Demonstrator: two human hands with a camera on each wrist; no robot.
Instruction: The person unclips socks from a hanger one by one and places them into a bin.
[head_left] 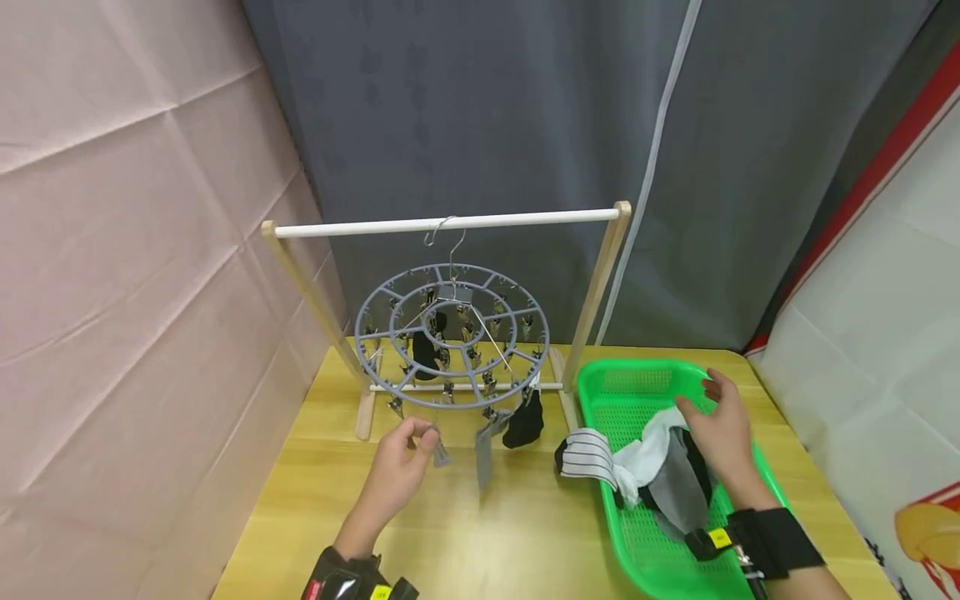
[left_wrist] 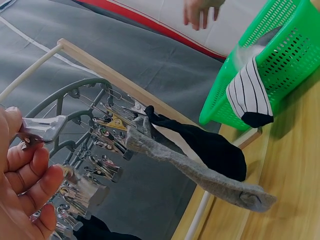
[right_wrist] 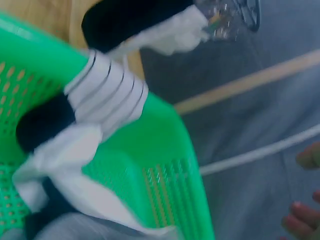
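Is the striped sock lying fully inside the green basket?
No, the striped sock hangs over the rim of the green basket.

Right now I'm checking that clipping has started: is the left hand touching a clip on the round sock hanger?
Touching. The left wrist view shows the left hand pinching a metal clip on the round sock hanger.

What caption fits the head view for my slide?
Left hand pinches a clip on the round sock hanger; right hand hovers over socks in the green basket.
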